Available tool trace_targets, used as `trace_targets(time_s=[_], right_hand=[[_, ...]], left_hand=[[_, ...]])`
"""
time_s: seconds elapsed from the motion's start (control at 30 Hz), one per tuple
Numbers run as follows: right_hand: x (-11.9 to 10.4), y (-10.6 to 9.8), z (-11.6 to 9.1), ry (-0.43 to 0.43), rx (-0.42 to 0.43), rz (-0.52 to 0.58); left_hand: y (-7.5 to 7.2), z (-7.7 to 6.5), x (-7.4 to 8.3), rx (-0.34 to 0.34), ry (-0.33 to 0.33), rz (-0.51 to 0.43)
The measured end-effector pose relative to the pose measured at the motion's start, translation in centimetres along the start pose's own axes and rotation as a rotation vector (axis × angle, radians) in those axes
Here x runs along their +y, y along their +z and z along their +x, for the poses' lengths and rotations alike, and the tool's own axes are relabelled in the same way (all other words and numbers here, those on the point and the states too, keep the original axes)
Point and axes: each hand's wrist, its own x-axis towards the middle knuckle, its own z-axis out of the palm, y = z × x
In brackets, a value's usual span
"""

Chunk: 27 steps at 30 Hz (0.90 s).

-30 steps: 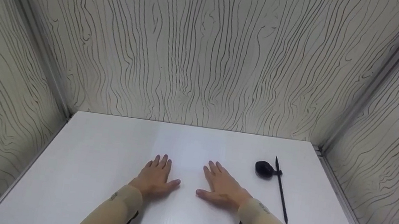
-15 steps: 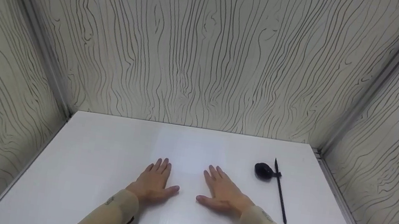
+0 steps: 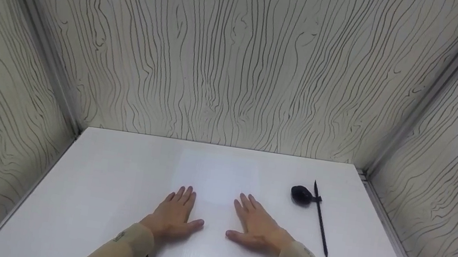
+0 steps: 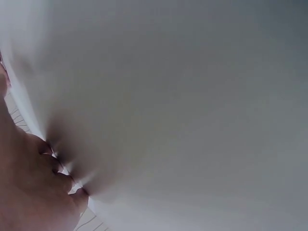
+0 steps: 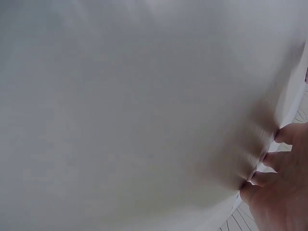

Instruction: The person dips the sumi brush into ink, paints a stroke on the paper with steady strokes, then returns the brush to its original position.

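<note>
Both hands, left [image 3: 174,218] and right [image 3: 257,229], stay flat and empty on the table [image 3: 105,183], drawn slightly nearer; the pen [image 3: 320,222] at two o'clock lies untouched.

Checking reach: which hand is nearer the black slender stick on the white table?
Right. The right hand lies flat just left of the black slender stick; the left hand is farther left.

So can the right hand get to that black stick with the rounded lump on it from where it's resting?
Probably yes. The right hand lies flat and open on the white table, and the black stick lies just to its right with only bare tabletop between them. The left hand is farther off.
</note>
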Motion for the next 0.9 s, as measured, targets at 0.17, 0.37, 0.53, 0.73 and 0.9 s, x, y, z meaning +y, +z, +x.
trace_targets(time_s=[0.17, 0.37, 0.53, 0.73, 0.9], right_hand=[[-0.2, 0.0, -0.7, -0.011, -0.004, 0.004], [-0.5, 0.0, -1.6, -0.022, -0.002, 0.01], [-0.8, 0.1, -2.3, -0.045, 0.004, 0.007], [-1.0, 0.1, -2.7, -0.042, 0.0, 0.024], [-1.1, 0.0, -3.1, -0.027, -0.003, 0.059]], left_hand=[[0.0, -0.7, 0.4, -0.005, -0.001, -0.001], [0.4, -1.3, 0.6, -0.016, 0.002, -0.01], [0.5, -1.8, 0.7, -0.03, 0.028, -0.022], [0.5, -2.7, 0.8, -0.041, 0.053, -0.021], [0.6, -3.4, 0.9, -0.049, 0.062, -0.032]])
